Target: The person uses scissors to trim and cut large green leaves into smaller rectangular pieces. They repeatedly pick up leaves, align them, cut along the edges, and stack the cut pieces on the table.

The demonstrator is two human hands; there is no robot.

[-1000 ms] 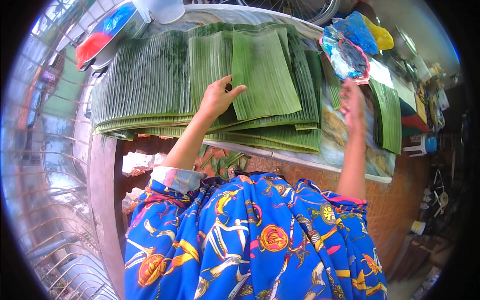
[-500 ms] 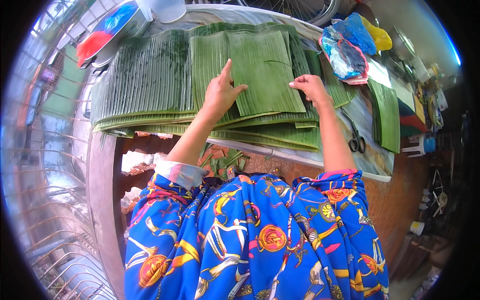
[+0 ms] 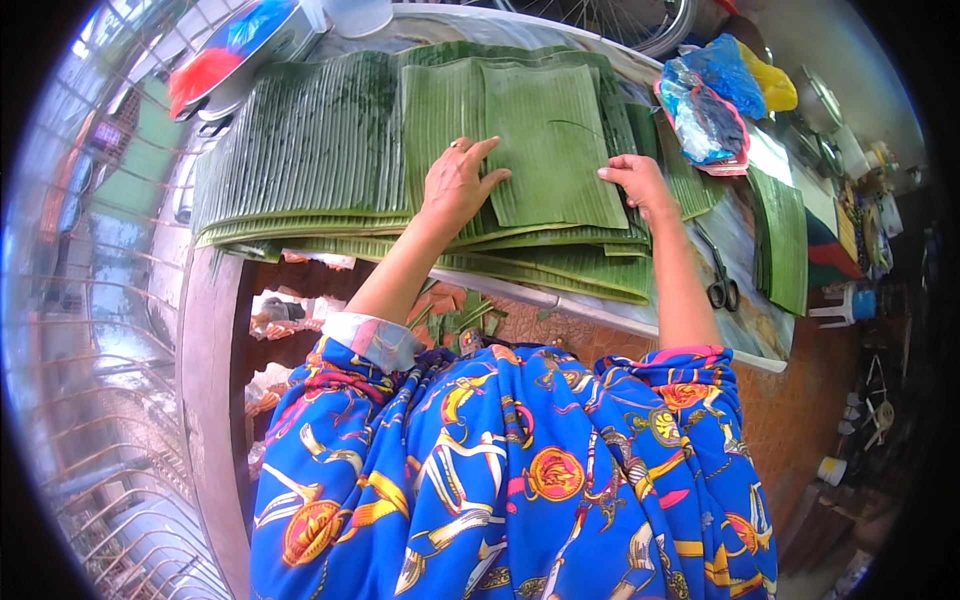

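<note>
A cut rectangle of banana leaf [image 3: 548,170] lies on top of broader green leaf pieces at the middle of the table. My left hand [image 3: 460,185] rests at its left side, thumb and forefinger apart, holding nothing. At the right edge, my right hand [image 3: 640,186] pinches the leaf rectangle between thumb and finger. Beneath and to the left spreads a big stack of ribbed, wet-looking banana leaves [image 3: 310,150]. Dark-handled scissors [image 3: 721,290] lie on the table, right of my right forearm.
At the right end of the marbled table [image 3: 755,335] sits a pile of narrower leaf pieces [image 3: 783,245]. A pink-rimmed basket with plastic bags [image 3: 703,120] stands at the back right. A metal basin [image 3: 262,55] is at the back left. Leaf scraps [image 3: 462,322] litter the floor below.
The view has shifted slightly, so everything sits a little further right. My left hand's raised forefinger has come down toward the leaf. My right hand keeps its pinch at the leaf's edge.
</note>
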